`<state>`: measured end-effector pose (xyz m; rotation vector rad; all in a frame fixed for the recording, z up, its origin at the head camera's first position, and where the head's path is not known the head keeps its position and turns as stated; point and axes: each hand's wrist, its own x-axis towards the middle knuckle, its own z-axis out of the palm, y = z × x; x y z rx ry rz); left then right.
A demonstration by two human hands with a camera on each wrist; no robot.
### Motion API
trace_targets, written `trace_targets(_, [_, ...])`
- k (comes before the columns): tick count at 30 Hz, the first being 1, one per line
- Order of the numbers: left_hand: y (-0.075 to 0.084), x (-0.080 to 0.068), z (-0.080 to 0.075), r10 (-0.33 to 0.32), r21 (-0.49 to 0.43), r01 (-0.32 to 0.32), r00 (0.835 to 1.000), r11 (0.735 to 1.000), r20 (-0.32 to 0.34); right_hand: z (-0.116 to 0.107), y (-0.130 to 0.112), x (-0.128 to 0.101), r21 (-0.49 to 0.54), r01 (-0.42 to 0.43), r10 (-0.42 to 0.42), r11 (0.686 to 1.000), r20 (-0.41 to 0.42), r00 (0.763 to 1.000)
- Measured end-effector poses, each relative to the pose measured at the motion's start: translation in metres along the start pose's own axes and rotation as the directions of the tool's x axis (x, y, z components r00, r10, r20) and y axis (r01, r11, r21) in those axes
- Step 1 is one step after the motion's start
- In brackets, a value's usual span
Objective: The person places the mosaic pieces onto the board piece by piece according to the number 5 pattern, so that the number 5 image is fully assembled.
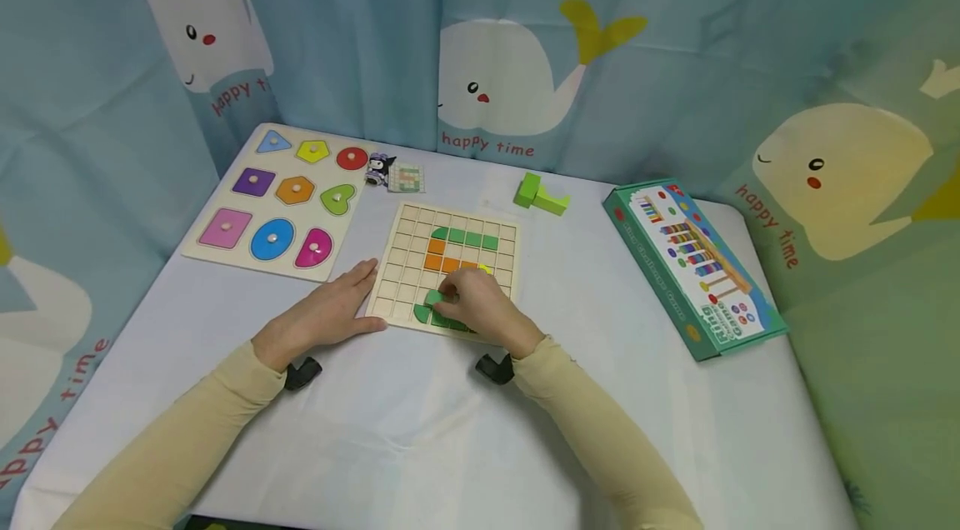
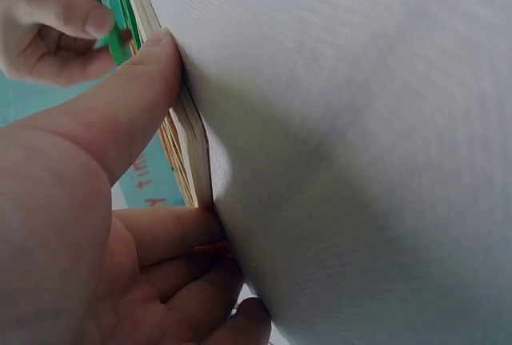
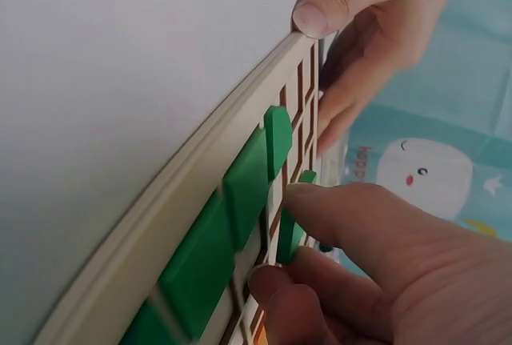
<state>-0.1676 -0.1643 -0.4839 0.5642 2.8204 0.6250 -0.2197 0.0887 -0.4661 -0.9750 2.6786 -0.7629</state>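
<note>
A square wooden grid board [image 1: 405,242] lies on the white table. My left hand [image 1: 330,313] rests at its left side, fingers extended, with the thumb [image 2: 148,73] against the near corner. Over the board's near part, my right hand [image 1: 480,305] pinches a green piece [image 3: 289,237] between thumb and fingers. Just below it, a rounded green piece [image 1: 422,313] begins a row of green pieces [image 3: 246,181] along the near edge, partly covered by the hand in the head view. Farther up sit a green row [image 1: 472,239], several orange pieces [image 1: 436,255] and a yellow piece [image 1: 486,269].
A knobbed shape puzzle [image 1: 285,213] lies at the left. Behind the board are a small figurine [image 1: 378,169] and a pattern card [image 1: 407,178]. Light green blocks [image 1: 528,190] stand at the back, and a green game box [image 1: 693,267] is at the right. A whale-print curtain [image 1: 375,30] encloses the table.
</note>
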Motion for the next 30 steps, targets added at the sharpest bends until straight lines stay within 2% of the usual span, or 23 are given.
trace_targets(8, [-0.001, -0.001, -0.002, -0.017, 0.001, 0.017, 1.000, 1.000, 0.019, 0.007, -0.011, 0.016, -0.027, 0.006, -0.006, 1.000, 0.005, 1.000])
trace_targets(15, [0.000, -0.002, -0.004, -0.021, -0.004, 0.021, 1.000, 1.000, 0.015, 0.007, -0.013, 0.017, -0.034, -0.018, 0.018, 0.999, 0.009, 1.000])
trace_targets(22, [-0.001, 0.001, -0.004, 0.001, 0.003, -0.001, 1.000, 1.000, 0.017, 0.008, -0.012, 0.013, -0.033, -0.047, 0.047, 0.998, -0.003, 0.999])
trace_targets(26, [-0.001, 0.000, -0.003, 0.005, 0.001, -0.005, 1.000, 1.000, 0.008, 0.005, -0.009, 0.009, -0.024, -0.046, 0.045, 0.999, -0.032, 0.998])
trace_targets(30, [-0.003, -0.002, -0.002, 0.007, 0.005, -0.007, 1.000, 1.000, 0.008, -0.004, 0.002, 0.001, -0.021, -0.036, 0.033, 0.999, -0.102, 0.994])
